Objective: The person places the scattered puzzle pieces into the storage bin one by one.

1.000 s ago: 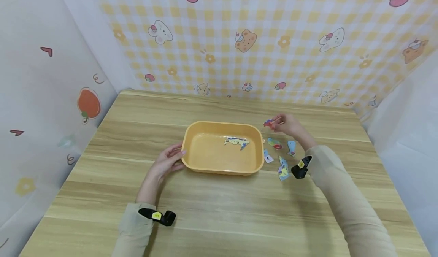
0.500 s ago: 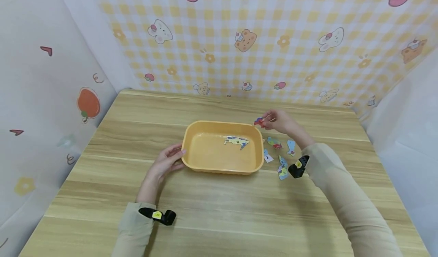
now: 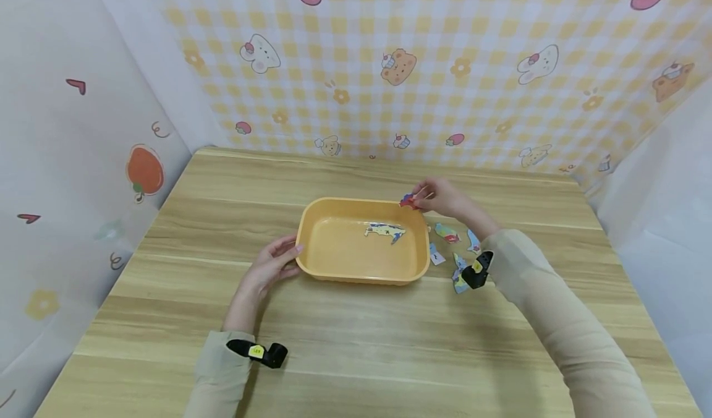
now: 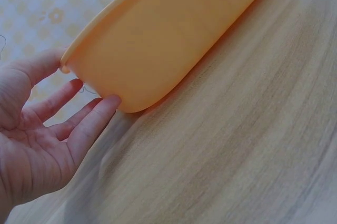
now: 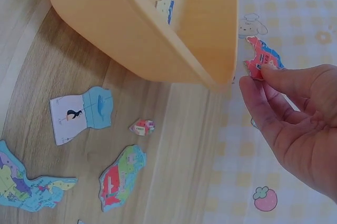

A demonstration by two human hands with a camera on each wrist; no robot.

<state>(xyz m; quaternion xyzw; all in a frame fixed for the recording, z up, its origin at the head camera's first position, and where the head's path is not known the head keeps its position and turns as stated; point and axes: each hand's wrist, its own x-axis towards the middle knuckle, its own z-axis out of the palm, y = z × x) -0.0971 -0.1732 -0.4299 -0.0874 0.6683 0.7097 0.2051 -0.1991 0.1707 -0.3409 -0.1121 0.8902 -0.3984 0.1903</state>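
A yellow-orange plastic basin point(image 3: 361, 279) sits on the wooden table. My left hand point(image 3: 269, 263) holds its left end, thumb at the rim and fingertips against the outer wall point(image 4: 142, 45). Between thumb and fingers, my right hand point(image 3: 442, 196) pinches a red and blue map puzzle piece point(image 5: 261, 58) at the basin's far right corner. A cream and blue puzzle piece point(image 3: 385, 230) lies inside the basin. Outside its right end lie a green and red piece point(image 5: 122, 177), a white and blue piece with a penguin point(image 5: 81, 113) and a small reddish piece point(image 5: 142, 126).
Farther right on the table are a light-blue piece point(image 3: 473, 240) and a multicoloured piece point(image 3: 459, 274), partly covered by the right wrist's camera in the head view. A yellow checked cloth point(image 3: 356, 65) hangs behind the table point(image 3: 345, 350); white sheets flank it.
My right hand has moved left with the red and blue puzzle piece, from beyond the basin's right side to over its far right corner. The left hand stays at the basin.
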